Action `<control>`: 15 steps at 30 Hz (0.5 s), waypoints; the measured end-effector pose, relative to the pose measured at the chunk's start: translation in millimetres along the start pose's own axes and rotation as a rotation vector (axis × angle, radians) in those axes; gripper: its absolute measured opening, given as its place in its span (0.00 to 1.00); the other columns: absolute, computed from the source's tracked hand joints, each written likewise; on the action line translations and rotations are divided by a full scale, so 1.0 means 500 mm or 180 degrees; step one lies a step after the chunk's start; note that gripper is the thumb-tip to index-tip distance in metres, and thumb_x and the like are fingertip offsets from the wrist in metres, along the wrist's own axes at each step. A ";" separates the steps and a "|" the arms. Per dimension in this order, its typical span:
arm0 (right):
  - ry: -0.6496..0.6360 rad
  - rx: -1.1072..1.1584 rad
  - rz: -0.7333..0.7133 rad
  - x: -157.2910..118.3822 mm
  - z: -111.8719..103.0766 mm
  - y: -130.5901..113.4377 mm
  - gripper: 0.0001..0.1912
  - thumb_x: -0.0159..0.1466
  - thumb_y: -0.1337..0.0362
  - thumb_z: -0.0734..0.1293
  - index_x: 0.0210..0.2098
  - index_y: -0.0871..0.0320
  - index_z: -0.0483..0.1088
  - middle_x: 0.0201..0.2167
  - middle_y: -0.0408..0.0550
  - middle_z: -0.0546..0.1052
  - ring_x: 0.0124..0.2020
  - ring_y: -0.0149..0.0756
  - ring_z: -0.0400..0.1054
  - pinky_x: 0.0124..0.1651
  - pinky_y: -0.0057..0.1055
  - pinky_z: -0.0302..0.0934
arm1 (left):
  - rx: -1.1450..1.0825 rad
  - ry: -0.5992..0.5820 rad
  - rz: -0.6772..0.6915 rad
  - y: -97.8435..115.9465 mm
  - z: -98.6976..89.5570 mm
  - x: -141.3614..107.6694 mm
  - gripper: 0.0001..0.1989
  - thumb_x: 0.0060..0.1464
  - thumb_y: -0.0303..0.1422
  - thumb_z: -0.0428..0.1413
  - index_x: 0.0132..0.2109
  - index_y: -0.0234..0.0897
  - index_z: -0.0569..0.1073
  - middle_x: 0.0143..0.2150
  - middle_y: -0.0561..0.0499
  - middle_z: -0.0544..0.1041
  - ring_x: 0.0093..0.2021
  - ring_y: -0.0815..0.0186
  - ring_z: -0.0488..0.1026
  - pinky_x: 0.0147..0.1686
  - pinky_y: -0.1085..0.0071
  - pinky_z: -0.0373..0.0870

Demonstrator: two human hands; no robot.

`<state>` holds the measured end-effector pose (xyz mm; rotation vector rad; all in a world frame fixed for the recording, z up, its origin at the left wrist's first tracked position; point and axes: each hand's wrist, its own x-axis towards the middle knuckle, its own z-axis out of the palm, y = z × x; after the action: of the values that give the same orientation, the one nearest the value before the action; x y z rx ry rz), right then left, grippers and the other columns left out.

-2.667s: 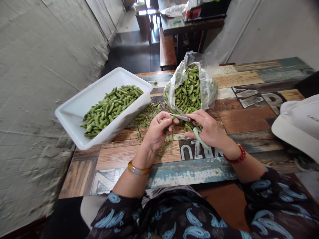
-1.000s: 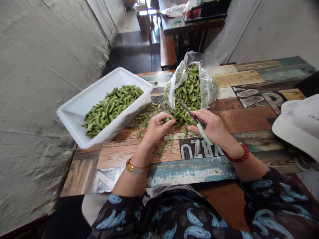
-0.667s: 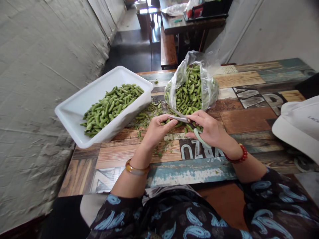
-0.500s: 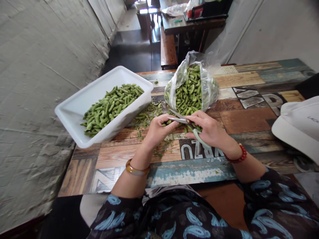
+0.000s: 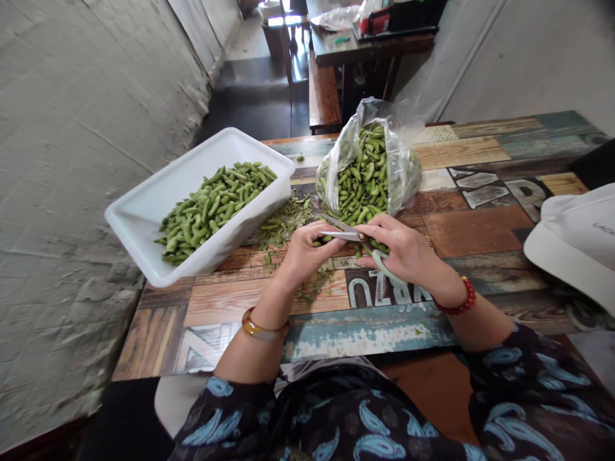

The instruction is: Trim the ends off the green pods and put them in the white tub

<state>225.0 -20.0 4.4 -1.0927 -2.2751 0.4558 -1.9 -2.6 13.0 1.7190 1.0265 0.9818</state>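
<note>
My right hand (image 5: 401, 248) is wrapped round the pale green handles of a pair of scissors (image 5: 355, 235), whose blades point left and stand slightly apart. Close to the blade tips, my left hand (image 5: 307, 251) pinches a green soybean pod (image 5: 325, 240), mostly hidden by the fingers and blades. Just beyond both hands, a clear plastic bag (image 5: 403, 173) lies open toward me, full of green pods (image 5: 364, 176). To the left, a white plastic tub (image 5: 230, 246) holds a heap of pods (image 5: 216, 208).
Cut stems and scraps (image 5: 283, 224) are scattered over the patterned wooden table (image 5: 480, 234) between tub and bag. A pale cap (image 5: 576, 237) rests at the right edge. A rough grey wall (image 5: 72, 160) runs along the left; another table (image 5: 331, 48) stands farther back.
The scissor blades have shifted slightly at my left fingertips and appear a little wider apart. Both hands stay almost in place; the tub and bag have not moved.
</note>
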 end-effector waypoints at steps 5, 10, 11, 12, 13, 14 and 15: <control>0.0002 -0.0021 -0.0003 -0.003 0.001 0.002 0.22 0.64 0.57 0.71 0.56 0.55 0.70 0.43 0.51 0.74 0.40 0.42 0.72 0.42 0.37 0.69 | -0.0005 0.0004 0.0107 0.000 0.000 0.001 0.06 0.55 0.34 0.62 0.37 0.36 0.82 0.38 0.47 0.81 0.40 0.63 0.76 0.44 0.67 0.69; 0.0033 -0.0102 0.0111 -0.004 0.001 0.001 0.22 0.64 0.56 0.71 0.56 0.54 0.70 0.42 0.50 0.74 0.38 0.40 0.72 0.40 0.36 0.68 | 0.0004 0.0252 0.0150 -0.007 0.001 0.003 0.04 0.53 0.33 0.63 0.34 0.37 0.81 0.35 0.48 0.79 0.39 0.63 0.74 0.44 0.67 0.68; 0.0066 -0.0076 0.0107 -0.004 -0.001 0.001 0.23 0.63 0.57 0.71 0.56 0.54 0.70 0.43 0.51 0.74 0.39 0.41 0.72 0.41 0.36 0.69 | -0.0006 0.0268 0.0137 -0.008 0.001 0.003 0.04 0.53 0.33 0.63 0.34 0.37 0.81 0.35 0.48 0.79 0.39 0.64 0.73 0.44 0.67 0.68; 0.0092 -0.0052 0.0094 -0.003 -0.002 0.000 0.24 0.63 0.57 0.72 0.57 0.54 0.69 0.44 0.51 0.74 0.41 0.41 0.72 0.42 0.37 0.69 | -0.0020 0.0268 0.0122 -0.008 0.001 0.003 0.05 0.53 0.33 0.63 0.35 0.37 0.82 0.34 0.48 0.78 0.38 0.64 0.73 0.43 0.67 0.68; 0.0109 -0.0039 0.0074 -0.003 -0.003 0.000 0.25 0.62 0.58 0.72 0.58 0.54 0.69 0.45 0.52 0.74 0.42 0.42 0.72 0.43 0.38 0.69 | -0.0036 0.0254 0.0109 -0.008 0.000 0.002 0.05 0.53 0.33 0.63 0.35 0.36 0.82 0.33 0.49 0.78 0.37 0.65 0.73 0.42 0.67 0.67; 0.0107 -0.0035 0.0051 -0.002 -0.004 -0.001 0.26 0.62 0.58 0.72 0.58 0.53 0.69 0.46 0.52 0.73 0.43 0.43 0.71 0.45 0.39 0.69 | -0.0053 0.0234 0.0102 -0.008 0.000 0.002 0.05 0.53 0.33 0.63 0.35 0.36 0.82 0.33 0.49 0.78 0.37 0.65 0.73 0.41 0.68 0.67; 0.0093 -0.0033 0.0031 -0.001 -0.005 -0.001 0.26 0.62 0.58 0.73 0.58 0.53 0.69 0.46 0.52 0.73 0.44 0.43 0.71 0.45 0.40 0.69 | -0.0072 0.0209 0.0098 -0.007 0.000 0.002 0.06 0.54 0.34 0.63 0.35 0.36 0.82 0.33 0.48 0.78 0.37 0.65 0.73 0.41 0.68 0.68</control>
<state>226.8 -20.6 6.2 -1.1090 -2.2500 0.4295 -2.3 -0.7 9.8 1.6982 1.0296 1.0721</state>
